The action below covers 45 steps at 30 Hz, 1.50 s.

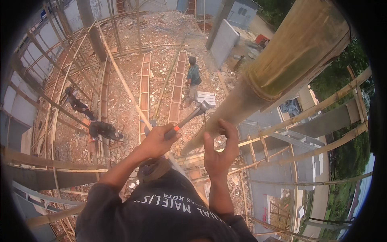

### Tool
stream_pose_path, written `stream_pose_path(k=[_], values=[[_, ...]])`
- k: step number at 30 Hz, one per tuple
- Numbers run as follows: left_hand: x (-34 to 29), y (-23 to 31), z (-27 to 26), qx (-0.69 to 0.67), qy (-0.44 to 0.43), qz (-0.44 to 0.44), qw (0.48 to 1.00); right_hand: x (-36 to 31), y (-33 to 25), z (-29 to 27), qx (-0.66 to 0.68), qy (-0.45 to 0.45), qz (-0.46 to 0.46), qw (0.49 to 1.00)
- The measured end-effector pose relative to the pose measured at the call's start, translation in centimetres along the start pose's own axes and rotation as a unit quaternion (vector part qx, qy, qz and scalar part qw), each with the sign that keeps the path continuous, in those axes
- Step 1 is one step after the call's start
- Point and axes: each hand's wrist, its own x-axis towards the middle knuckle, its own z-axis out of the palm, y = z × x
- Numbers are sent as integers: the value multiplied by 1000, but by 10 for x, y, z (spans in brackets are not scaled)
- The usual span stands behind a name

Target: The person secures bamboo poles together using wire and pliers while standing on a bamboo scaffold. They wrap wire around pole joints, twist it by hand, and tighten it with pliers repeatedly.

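Note:
My left hand (156, 141) is wrapped round the grip of a hammer (186, 120), which has a dark handle with an orange band. The hammer's metal head points up and to the right, close to a thick bamboo pole (258, 82). That pole slants from the upper right down toward the middle. Beside its lower part is my right hand (221, 151), raised with thumb and fingers apart. Its fingertips are against or just in front of the bamboo; which of the two I cannot tell. Nothing shows clearly between them.
Far below lies rubble-strewn ground with long wooden formwork frames (176, 86). A person in a striped shirt (193, 74) stands there; two people in dark clothes (105, 130) are lower left. Thin poles (121, 80) cross nearby, bamboo rails (314, 109) run right, and a concrete column (90, 30) rises behind.

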Motion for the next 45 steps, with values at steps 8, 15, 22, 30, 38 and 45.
stream_pose_path(k=[8, 15, 22, 30, 38, 45], values=[[-30, -59, 49, 38, -54, -57, 996, -62, 25, 19, 39, -35, 284, 957], [-34, -37, 37, 83, -76, -20, 993, -80, 33, 17, 164, -39, 386, 907], [-50, -39, 51, 96, 29, 69, 993, -84, 26, 7, 128, -37, 303, 943], [-55, -14, 70, 13, -127, -68, 989, -84, 20, -11, 75, -12, 282, 956], [-45, -18, 82, -87, -105, -24, 990, -75, 32, -24, 10, -23, 216, 976], [-38, -25, 87, -47, -122, 45, 990, -75, 24, -26, 102, 51, 289, 950]])
